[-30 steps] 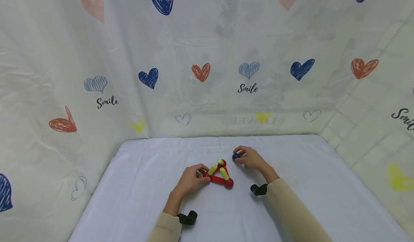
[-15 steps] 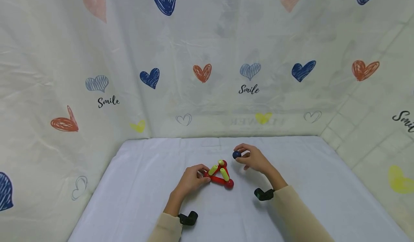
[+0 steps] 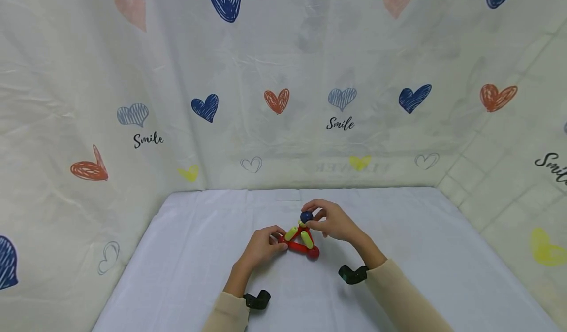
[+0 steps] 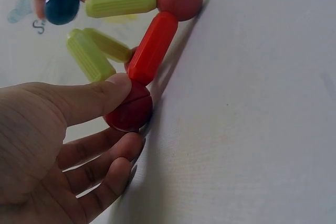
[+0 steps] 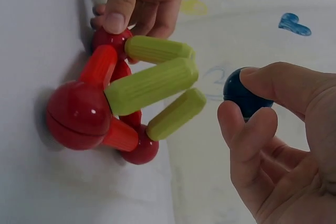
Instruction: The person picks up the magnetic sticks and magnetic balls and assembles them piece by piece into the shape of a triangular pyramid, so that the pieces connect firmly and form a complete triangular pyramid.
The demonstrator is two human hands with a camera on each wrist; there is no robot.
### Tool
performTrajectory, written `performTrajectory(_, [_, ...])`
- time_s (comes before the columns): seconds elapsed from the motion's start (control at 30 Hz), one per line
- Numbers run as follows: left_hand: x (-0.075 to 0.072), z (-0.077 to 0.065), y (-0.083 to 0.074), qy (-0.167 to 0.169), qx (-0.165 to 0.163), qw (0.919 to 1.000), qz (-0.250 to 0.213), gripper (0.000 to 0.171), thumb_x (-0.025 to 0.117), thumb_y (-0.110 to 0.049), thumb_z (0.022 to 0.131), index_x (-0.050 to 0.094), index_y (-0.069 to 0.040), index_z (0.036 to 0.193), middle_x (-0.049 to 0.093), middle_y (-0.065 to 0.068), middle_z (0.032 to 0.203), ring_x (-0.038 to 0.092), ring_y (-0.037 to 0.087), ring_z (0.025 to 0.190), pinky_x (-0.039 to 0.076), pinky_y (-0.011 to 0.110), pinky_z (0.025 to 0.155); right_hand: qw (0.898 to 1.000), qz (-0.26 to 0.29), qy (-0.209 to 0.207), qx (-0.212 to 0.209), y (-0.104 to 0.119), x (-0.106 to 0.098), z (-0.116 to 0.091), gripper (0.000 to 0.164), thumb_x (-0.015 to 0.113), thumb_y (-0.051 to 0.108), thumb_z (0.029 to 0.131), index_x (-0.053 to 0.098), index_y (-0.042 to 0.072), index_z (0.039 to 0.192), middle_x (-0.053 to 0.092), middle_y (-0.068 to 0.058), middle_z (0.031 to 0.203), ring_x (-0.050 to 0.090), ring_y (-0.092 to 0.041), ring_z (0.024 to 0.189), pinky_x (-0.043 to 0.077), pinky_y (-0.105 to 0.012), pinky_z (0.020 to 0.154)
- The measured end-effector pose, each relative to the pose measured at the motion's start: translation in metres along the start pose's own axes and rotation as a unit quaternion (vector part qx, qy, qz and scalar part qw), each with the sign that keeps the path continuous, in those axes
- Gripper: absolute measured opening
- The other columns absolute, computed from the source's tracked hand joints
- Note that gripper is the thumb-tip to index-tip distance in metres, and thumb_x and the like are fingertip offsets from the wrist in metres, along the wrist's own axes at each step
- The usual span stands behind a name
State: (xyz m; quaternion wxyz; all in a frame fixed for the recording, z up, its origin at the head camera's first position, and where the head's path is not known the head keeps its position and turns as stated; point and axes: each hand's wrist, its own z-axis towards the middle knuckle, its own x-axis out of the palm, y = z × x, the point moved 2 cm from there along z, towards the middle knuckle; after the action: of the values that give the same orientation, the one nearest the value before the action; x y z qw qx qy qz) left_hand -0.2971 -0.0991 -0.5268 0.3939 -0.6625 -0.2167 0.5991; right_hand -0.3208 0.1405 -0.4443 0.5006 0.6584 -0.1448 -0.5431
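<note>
On the white cloth lies a triangle of red rods (image 4: 153,48) joined by red balls (image 5: 79,114) at its corners. From each ball a yellow-green rod (image 5: 152,85) rises, leaning inward. My left hand (image 3: 259,247) holds the red ball (image 4: 128,111) at the left corner between thumb and fingers. My right hand (image 3: 334,221) pinches a dark blue ball (image 5: 247,94) between thumb and fingertips. In the right wrist view the blue ball is apart from the upper ends of the yellow-green rods; in the head view it overlaps the far rod's tip.
The table (image 3: 186,253) is covered with a white cloth. Behind it hangs a pale curtain (image 3: 301,51) printed with hearts and lettering. Each wrist wears a black camera, one on the left (image 3: 258,300) and one on the right (image 3: 353,275).
My right hand first lifts the blue ball slightly, then carries it left until it is over the far corner of the red triangle. The left hand stays on its red ball.
</note>
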Motion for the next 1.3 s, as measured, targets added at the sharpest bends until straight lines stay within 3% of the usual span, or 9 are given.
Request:
performTrajectory(0.33, [-0.001, -0.002, -0.001, -0.003, 0.01, 0.9999, 0.001, 0.027, 0.079, -0.025, 0.09, 0.071, -0.02, 0.115, 0.072, 0.002, 0.105, 0.061, 0.015, 0.085, 0.053, 0.033, 0.078, 0.999, -0.035, -0.005, -0.006, 0.004, 0.016, 0.003, 0.034, 0.074, 0.01, 0.093, 0.065, 0.014, 0.126, 0.064, -0.011, 0.124, 0.065, -0.019, 0.091, 0.055, -0.029, 0.056])
performTrajectory(0.93, [-0.001, -0.002, 0.001, 0.0, 0.003, 1.0, 0.008, 0.028, 0.079, -0.027, 0.09, 0.071, -0.021, 0.116, 0.072, 0.001, 0.106, 0.061, 0.014, 0.086, 0.052, 0.031, 0.078, 0.999, -0.025, 0.024, -0.021, 0.0, 0.019, 0.002, 0.033, 0.072, 0.007, 0.094, 0.066, 0.012, 0.126, 0.062, -0.01, 0.123, 0.067, -0.021, 0.094, 0.057, -0.028, 0.06])
performTrajectory(1.17, [0.0, -0.001, 0.0, -0.001, 0.006, 0.9999, 0.009, 0.028, 0.079, -0.027, 0.09, 0.071, -0.02, 0.116, 0.072, 0.001, 0.106, 0.06, 0.014, 0.086, 0.052, 0.032, 0.078, 0.999, -0.014, 0.03, -0.015, -0.002, 0.019, -0.001, 0.034, 0.073, 0.007, 0.093, 0.066, 0.019, 0.125, 0.062, -0.009, 0.124, 0.066, -0.021, 0.096, 0.061, -0.035, 0.066])
performTrajectory(1.3, [0.0, -0.001, 0.001, -0.002, 0.008, 0.9999, 0.011, 0.028, 0.079, -0.026, 0.09, 0.071, -0.02, 0.116, 0.073, 0.001, 0.105, 0.06, 0.015, 0.085, 0.052, 0.032, 0.077, 0.999, -0.012, 0.028, -0.013, -0.004, 0.02, -0.002, 0.037, 0.074, 0.007, 0.092, 0.066, 0.019, 0.126, 0.061, -0.009, 0.124, 0.066, -0.02, 0.098, 0.061, -0.034, 0.066])
